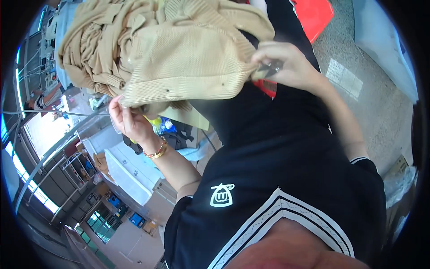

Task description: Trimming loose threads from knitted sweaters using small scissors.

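A beige knitted sweater [192,62] is stretched between my two hands, its ribbed band toward me. Two small dark marks, perhaps buttons or holes, show on the band. My left hand [131,122] pinches the band's left corner between thumb and fingers. At the opposite edge, my right hand [289,65] is closed on the knit. A small metal tool [272,69], seemingly thread snips, sits in that same hand, partly hidden and blurred. More beige knitwear [96,49] lies heaped beyond and to the left of the sweater.
A red plastic stool or chair [313,18] stands at the upper right on the speckled floor [354,107]. Pale plastic sheeting [380,49] hangs or lies at the right. On the left are a white bin [125,168] and a bag with blue and yellow items [166,125].
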`<state>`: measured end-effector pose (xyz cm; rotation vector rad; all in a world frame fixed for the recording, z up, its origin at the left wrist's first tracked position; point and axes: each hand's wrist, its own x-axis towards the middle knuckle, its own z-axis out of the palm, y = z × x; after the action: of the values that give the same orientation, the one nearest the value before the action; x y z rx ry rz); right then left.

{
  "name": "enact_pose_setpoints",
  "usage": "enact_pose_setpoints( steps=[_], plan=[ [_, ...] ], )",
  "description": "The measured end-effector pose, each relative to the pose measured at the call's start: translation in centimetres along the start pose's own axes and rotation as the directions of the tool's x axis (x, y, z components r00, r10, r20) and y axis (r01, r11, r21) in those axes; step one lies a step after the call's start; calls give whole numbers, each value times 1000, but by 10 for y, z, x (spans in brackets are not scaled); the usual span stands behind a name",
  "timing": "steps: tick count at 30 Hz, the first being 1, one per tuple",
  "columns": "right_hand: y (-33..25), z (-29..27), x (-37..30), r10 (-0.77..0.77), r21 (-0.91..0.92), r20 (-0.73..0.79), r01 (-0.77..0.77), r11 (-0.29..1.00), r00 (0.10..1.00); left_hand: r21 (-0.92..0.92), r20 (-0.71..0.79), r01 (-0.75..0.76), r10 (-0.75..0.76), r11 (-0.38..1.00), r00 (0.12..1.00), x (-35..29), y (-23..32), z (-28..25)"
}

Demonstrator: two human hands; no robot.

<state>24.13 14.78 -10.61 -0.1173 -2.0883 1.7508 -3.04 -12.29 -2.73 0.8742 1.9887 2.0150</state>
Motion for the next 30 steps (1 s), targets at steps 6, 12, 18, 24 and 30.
enact_pose_setpoints(
  steps=[6, 12, 18, 24, 30],
  plan=[
    [-27, -65, -4, -23, 712, 24, -1, 702, 999, -3, 50, 0, 0, 1000, 999, 11, 25, 5],
    [-62, -56, 19, -100, 708, -122, 157, 689, 987, 514, 475, -232, -49, 826, 879, 51, 28, 59],
    [-63, -67, 32, -158, 957, -191, 219, 188, 969, 169, 797, -178, -28, 969, 604, 114, 39, 117],
    [-111, -129, 48, -447, 942, -138, 256, 216, 884, 176, 969, -315, -107, 933, 223, 117, 79, 194],
    [-209, -170, 58, -555, 912, -251, 385, 139, 793, 206, 970, -22, -207, 978, -125, 131, 66, 224]
  ],
)
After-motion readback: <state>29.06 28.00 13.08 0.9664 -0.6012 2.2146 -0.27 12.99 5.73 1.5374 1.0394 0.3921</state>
